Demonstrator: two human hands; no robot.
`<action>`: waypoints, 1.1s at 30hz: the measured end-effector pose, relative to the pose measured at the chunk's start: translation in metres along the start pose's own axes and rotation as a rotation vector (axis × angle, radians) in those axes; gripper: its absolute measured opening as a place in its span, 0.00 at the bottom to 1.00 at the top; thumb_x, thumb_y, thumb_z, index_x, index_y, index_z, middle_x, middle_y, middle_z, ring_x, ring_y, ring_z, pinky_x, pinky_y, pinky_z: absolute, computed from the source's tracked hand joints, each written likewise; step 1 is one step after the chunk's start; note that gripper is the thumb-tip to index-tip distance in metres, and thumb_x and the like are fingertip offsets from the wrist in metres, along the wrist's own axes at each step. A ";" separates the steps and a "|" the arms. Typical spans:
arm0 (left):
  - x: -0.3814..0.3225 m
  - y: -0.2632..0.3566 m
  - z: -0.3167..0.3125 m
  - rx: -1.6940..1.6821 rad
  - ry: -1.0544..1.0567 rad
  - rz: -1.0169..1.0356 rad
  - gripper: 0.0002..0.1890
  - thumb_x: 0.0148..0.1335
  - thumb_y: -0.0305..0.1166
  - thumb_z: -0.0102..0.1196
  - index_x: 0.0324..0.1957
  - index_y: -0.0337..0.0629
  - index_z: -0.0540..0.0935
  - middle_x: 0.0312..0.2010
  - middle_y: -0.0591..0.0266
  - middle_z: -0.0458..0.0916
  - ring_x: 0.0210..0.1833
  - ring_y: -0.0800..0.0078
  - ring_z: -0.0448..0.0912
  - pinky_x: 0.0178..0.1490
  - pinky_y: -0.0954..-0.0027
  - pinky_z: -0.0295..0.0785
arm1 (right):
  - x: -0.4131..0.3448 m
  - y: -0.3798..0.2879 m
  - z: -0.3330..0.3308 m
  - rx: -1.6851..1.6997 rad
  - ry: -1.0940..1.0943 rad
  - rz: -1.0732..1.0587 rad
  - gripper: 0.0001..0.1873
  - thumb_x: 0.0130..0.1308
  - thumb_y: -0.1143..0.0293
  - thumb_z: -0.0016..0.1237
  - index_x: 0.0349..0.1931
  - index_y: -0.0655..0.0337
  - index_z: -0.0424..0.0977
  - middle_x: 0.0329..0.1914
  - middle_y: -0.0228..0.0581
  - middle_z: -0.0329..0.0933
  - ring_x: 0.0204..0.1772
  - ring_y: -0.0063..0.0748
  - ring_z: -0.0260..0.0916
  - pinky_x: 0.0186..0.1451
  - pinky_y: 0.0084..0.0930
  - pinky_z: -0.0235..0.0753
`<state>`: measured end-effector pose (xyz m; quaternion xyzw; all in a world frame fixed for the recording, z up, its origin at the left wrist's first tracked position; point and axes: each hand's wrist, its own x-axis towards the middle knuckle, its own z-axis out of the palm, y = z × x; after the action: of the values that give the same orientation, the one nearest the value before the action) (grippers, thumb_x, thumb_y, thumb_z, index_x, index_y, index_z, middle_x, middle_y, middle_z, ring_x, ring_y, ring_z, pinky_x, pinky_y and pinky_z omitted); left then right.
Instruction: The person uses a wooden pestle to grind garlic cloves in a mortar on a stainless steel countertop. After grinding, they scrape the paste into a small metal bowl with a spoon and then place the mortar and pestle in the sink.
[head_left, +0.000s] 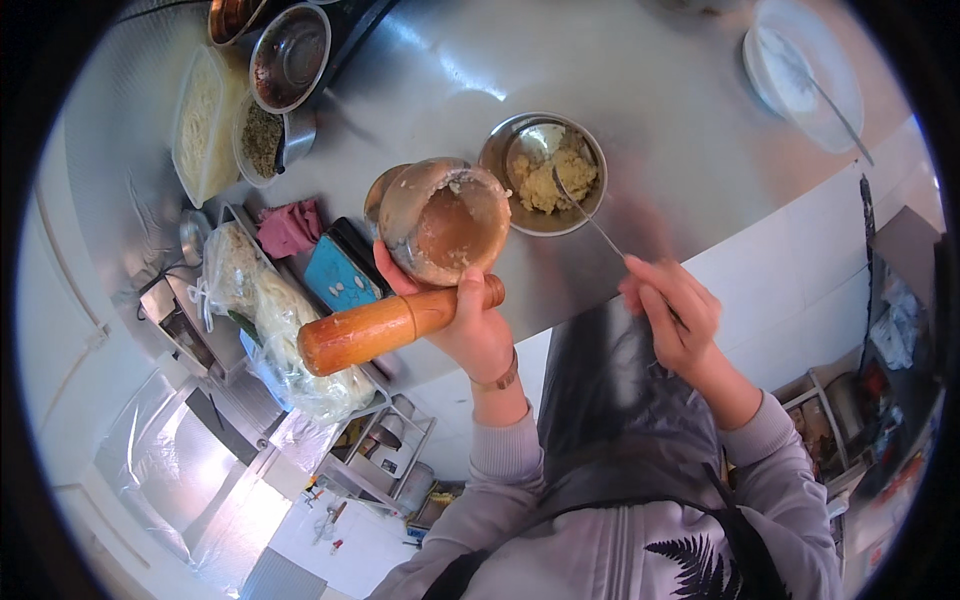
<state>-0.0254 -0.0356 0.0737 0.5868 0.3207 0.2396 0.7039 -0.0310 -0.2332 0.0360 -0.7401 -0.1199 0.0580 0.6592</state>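
Observation:
My left hand (476, 334) grips a wooden pestle (367, 334) and a mortar (409, 199) together. The mortar is tipped so its mouth faces me, with pale mashed bits stuck to its rim and inner wall. Between thumb and fingers, my right hand (679, 311) holds a thin metal spoon (596, 225). The spoon's bowl end rests in a pale yellow mash, perhaps minced garlic (559, 180), inside a round stainless steel bowl (544, 225). That bowl stands on the metal worktop just right of the mortar.
A translucent tub (844, 112) of white powder with a spoon stands at the far right of the worktop (637, 67). Food containers (199, 127) line the back left. Nearer lie a pink cloth (291, 227), a blue-covered item (337, 274) and bagged food (292, 330) in a tray.

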 end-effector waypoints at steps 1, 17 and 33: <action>-0.002 0.001 -0.002 -0.009 -0.005 -0.013 0.49 0.56 0.15 0.51 0.78 0.56 0.48 0.66 0.54 0.64 0.48 0.70 0.74 0.31 0.76 0.69 | 0.000 -0.003 -0.001 0.072 0.034 0.011 0.15 0.69 0.88 0.42 0.53 0.74 0.77 0.33 0.44 0.79 0.29 0.26 0.75 0.32 0.20 0.76; -0.006 0.008 0.002 0.061 -0.075 -0.048 0.48 0.56 0.15 0.47 0.78 0.56 0.48 0.70 0.52 0.59 0.63 0.60 0.64 0.53 0.56 0.69 | 0.013 -0.041 0.029 0.385 -0.010 0.323 0.12 0.74 0.81 0.42 0.53 0.73 0.76 0.30 0.39 0.80 0.27 0.22 0.75 0.29 0.18 0.76; 0.000 0.009 0.012 0.032 -0.026 -0.008 0.47 0.55 0.14 0.49 0.77 0.50 0.50 0.66 0.50 0.63 0.57 0.62 0.73 0.46 0.66 0.78 | -0.008 -0.002 0.017 -0.034 -0.013 0.024 0.17 0.65 0.90 0.43 0.54 0.77 0.74 0.29 0.43 0.79 0.26 0.29 0.75 0.31 0.23 0.77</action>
<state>-0.0163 -0.0419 0.0843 0.5997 0.3176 0.2238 0.6995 -0.0434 -0.2186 0.0357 -0.7521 -0.1161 0.0687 0.6451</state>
